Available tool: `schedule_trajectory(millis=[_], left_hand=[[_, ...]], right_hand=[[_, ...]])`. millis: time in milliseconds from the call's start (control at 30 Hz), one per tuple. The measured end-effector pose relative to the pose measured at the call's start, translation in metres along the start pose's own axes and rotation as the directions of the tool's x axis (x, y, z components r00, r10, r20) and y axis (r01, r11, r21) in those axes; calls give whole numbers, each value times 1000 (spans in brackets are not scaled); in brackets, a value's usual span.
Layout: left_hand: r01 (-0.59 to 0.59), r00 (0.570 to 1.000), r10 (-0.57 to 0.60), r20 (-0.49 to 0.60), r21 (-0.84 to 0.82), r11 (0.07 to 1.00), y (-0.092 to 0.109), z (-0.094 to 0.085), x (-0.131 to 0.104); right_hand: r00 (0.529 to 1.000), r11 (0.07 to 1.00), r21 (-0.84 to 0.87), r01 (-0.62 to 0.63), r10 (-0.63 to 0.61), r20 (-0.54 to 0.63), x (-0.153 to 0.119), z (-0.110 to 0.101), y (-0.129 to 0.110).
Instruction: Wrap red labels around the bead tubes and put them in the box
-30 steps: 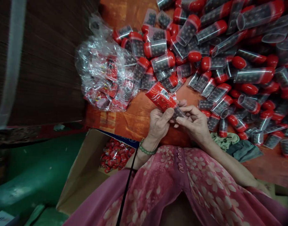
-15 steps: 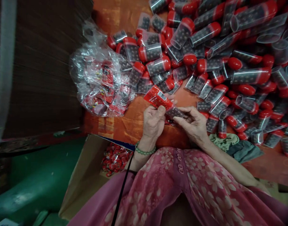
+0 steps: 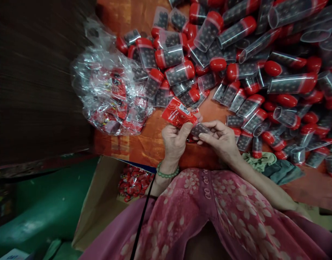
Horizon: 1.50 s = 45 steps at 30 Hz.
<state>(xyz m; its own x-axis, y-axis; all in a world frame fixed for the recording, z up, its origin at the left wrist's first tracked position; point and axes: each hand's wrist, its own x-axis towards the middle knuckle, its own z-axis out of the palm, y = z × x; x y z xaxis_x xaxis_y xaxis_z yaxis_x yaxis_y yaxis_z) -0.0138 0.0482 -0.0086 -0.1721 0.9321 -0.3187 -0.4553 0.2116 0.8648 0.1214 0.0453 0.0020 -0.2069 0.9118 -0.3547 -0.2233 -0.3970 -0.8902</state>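
Note:
My left hand (image 3: 174, 140) is closed on a red printed packet (image 3: 174, 112) with a white barcode label, its thumb pressed on the lower end. A clear tube (image 3: 199, 130) filled with small dark balls sits between the fingertips of my right hand (image 3: 224, 141). One end of the tube meets the packet's lower right end; my left thumb and fingers hide whether it goes inside. A bit of shiny red wrapping shows beneath the hands. Beyond them lies a heap of similar clear tubes (image 3: 179, 72) with red rounded caps.
A clear plastic bag (image 3: 100, 61) of red packets lies on the left of the orange-covered table (image 3: 114, 144). Below the edge stands an open cardboard box (image 3: 92, 202) holding small red wrapped pieces (image 3: 134, 180). Crumpled green cloths (image 3: 282, 171) lie right of my forearm.
The red packet has tilted and shows more of its printed face. Both hands keep their grip, having shifted slightly left. The whole view has moved a little.

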Motion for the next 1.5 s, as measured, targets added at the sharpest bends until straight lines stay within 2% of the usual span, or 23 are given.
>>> schedule_trajectory(millis=[100,167,233,267,300,400,433,567,633,800,867,967,1033,1133,1200,1267,1367,1500], left_hand=[[-33,998,34,53,-25,999,-2,2,-1],[-39,997,43,60,-68,997,-1,3,-1],[-6,998,11,65,-76,997,1,5,0],[20,997,-15,71,-66,998,2,5,0],[48,996,-43,80,-51,998,3,6,0],[108,991,-103,89,-51,993,3,8,0],[124,989,-118,86,-66,990,3,8,0],[176,982,-171,75,-64,982,1,6,0],[167,985,-164,59,-58,984,0,5,-1],[92,995,-95,-27,-104,990,-1,7,-3],[72,996,-77,-46,-117,991,-1,7,-2],[66,998,-68,-7,-137,988,0,4,-1],[78,997,-73,39,-139,987,0,1,-1],[135,988,-127,88,-90,987,4,-4,-2],[180,978,-172,118,-60,982,7,-5,-3],[191,971,-179,156,-64,980,12,-5,-4],[163,975,-141,175,-119,979,16,-1,-8],[72,994,-57,90,-169,983,14,2,-13]], right_hand=[[988,993,-59,103,-109,-108,-3,4,-4],[994,996,-36,86,-88,-60,-4,5,-6],[999,1000,8,-4,3,36,-4,5,-6],[998,999,19,-34,33,49,-4,5,-4],[999,999,21,-37,37,26,-3,5,-3],[990,998,-9,62,-63,-123,-2,6,3],[989,997,-19,73,-75,-126,-2,5,3],[1000,1000,-2,-20,20,-6,0,3,-1],[1000,1000,5,-14,14,-2,2,3,-3],[996,993,-79,86,-88,-34,2,7,1],[975,956,-219,194,-213,-63,1,7,4],[914,838,-424,345,-402,-50,-1,7,6],[929,867,-379,323,-367,-48,-2,6,5],[995,989,-109,103,-103,9,-2,4,3],[998,1000,19,-11,10,66,-3,4,3],[999,999,51,-4,2,50,-4,5,2],[994,994,-26,104,-105,-39,-8,10,1],[969,960,-155,234,-242,-39,-16,15,2]])
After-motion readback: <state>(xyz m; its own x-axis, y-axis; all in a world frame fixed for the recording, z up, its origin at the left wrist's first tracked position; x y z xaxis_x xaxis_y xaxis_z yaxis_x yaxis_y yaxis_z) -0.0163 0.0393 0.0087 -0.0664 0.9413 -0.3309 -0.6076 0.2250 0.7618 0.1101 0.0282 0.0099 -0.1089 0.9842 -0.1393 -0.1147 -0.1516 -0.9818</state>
